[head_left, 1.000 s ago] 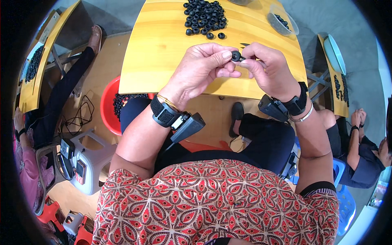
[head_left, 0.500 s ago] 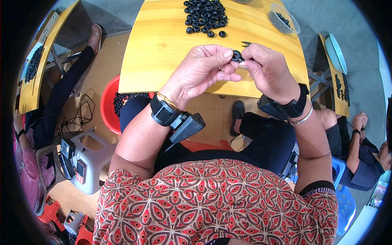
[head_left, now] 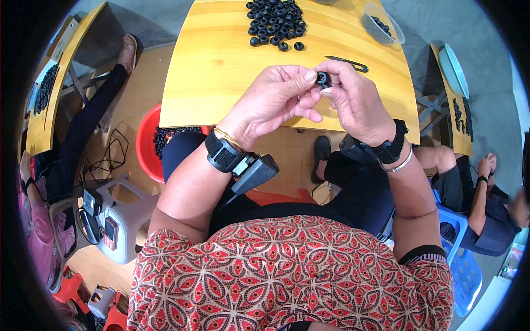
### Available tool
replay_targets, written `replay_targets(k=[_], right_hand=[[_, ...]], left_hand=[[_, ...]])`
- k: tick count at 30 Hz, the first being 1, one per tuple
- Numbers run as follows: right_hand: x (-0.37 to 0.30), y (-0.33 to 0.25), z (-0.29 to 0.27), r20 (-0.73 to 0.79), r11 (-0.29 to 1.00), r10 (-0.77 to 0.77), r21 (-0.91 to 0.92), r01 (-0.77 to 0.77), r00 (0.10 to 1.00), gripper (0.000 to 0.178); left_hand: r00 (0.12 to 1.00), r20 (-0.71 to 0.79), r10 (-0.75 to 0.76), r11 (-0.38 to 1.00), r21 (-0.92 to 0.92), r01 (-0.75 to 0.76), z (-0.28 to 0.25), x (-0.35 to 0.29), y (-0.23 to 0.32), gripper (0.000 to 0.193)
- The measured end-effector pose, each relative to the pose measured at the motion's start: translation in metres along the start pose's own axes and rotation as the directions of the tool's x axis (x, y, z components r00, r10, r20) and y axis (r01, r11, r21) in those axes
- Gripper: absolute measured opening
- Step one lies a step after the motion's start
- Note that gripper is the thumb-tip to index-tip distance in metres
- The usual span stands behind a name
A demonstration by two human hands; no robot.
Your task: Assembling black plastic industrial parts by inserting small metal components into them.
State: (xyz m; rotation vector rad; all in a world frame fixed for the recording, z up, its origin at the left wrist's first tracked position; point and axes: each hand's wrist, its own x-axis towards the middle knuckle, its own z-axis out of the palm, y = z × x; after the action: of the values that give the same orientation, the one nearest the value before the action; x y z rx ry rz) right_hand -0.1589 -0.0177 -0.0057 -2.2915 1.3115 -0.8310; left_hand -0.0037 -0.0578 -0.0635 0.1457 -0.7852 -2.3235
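Both hands meet above the near edge of the yellow wooden surface [head_left: 221,71]: the left hand [head_left: 279,94] and right hand [head_left: 353,99] each pinch a small black ring [head_left: 322,79] in a fingertip grip, its open face turned up toward the camera. Just beyond lie dark tweezers [head_left: 346,62], lengthwise left to right, then a heap of black rings [head_left: 274,19] and a clear bowl [head_left: 382,25]. A red basin [head_left: 146,146] sits on the floor beneath.

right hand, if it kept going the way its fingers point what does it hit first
The right hand points up and left, pinching a small black ring with the left hand. Past the ring, it would likely meet the left fingertips first; depth is hard to judge.
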Motion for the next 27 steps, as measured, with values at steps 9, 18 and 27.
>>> replay_targets(k=[9,18,27], right_hand=[[-0.004,0.010,0.014,-0.048,0.997,-0.069,0.021,0.070,0.996,0.024],[-0.003,0.011,0.014,-0.014,0.990,-0.136,-0.024,0.135,0.991,0.029],[-0.003,-0.006,0.004,-0.069,0.999,-0.024,-0.022,0.023,0.997,0.031]], left_hand=[[0.998,-0.061,-0.025,0.985,0.170,0.035,-0.003,-0.002,-0.003,0.017],[0.996,-0.063,-0.055,0.987,0.145,0.064,0.002,-0.003,-0.002,0.016],[0.983,-0.104,0.149,0.953,0.281,-0.115,0.009,-0.004,0.001,0.044]])
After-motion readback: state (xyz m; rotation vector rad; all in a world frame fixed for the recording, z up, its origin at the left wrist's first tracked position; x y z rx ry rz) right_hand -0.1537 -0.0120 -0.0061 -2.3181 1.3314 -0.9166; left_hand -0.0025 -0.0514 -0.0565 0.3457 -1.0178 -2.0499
